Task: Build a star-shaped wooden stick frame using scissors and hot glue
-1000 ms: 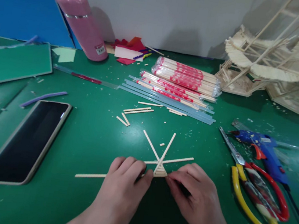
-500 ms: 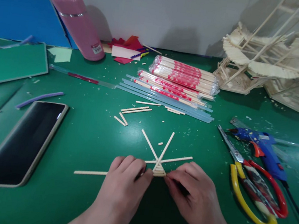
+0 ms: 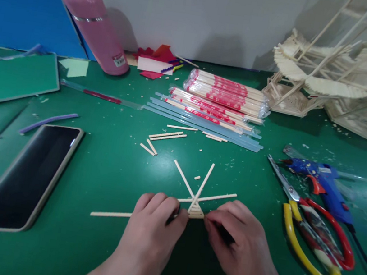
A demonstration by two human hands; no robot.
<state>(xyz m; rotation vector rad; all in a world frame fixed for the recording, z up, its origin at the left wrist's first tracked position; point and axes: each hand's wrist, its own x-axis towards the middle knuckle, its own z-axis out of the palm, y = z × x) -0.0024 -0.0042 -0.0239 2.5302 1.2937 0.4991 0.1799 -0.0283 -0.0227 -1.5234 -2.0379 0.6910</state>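
Observation:
Between my hands lies a small frame of thin wooden sticks [image 3: 196,211], with short pieces stacked like rungs across a narrow triangle. Two longer sticks cross at its top and spread away from me. My left hand [image 3: 154,224] is closed, thumb and fingers pressed on the left side of the frame. A long wooden stick [image 3: 111,214] sticks out leftward from under that hand. At the frame's right lower corner, my right hand [image 3: 237,238] pinches with thumb and forefinger; what lies between those fingertips is too small to tell. Another stick [image 3: 219,197] slants behind the frame.
Beyond the hands lie cut sticks [image 3: 168,136], blue-grey glue sticks [image 3: 202,124] and wrapped chopsticks [image 3: 226,91]. Scissors [image 3: 313,237] and a blue glue gun [image 3: 324,175] are right; a phone [image 3: 25,179] is left. A pink bottle [image 3: 96,29] and stick model [image 3: 301,76] stand behind.
The right fingertips have shifted very slightly to the right along the frame's corner. My left hand and the sticks hold nearly the same place.

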